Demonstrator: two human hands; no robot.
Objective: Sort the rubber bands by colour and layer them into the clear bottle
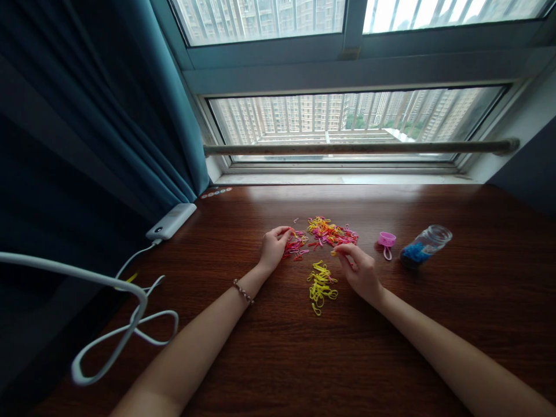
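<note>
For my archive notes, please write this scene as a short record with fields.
Surface: brown tabletop
Left hand: fingertips at red-pink cluster, grip unclear
Right hand: pinches small yellowish band
Mixed pile: yellow, pink, red bands
Yellow pile: nearer the person than mixed pile
Jar: clear, blue contents, right of pink looped piece
Far left: white device, cable plugged in, near blue curtain

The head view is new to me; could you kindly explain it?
There is no machine: these are a person's bare hands, seen from a camera worn on the head. On the brown table lie a mixed pile of small coloured bands and, nearer the person, a mostly yellow pile. To the right are a pink cap-like piece and a clear jar with blue contents. The right hand pinches a small yellowish band; the left hand is at the mixed pile's left side, its hold unclear.
</note>
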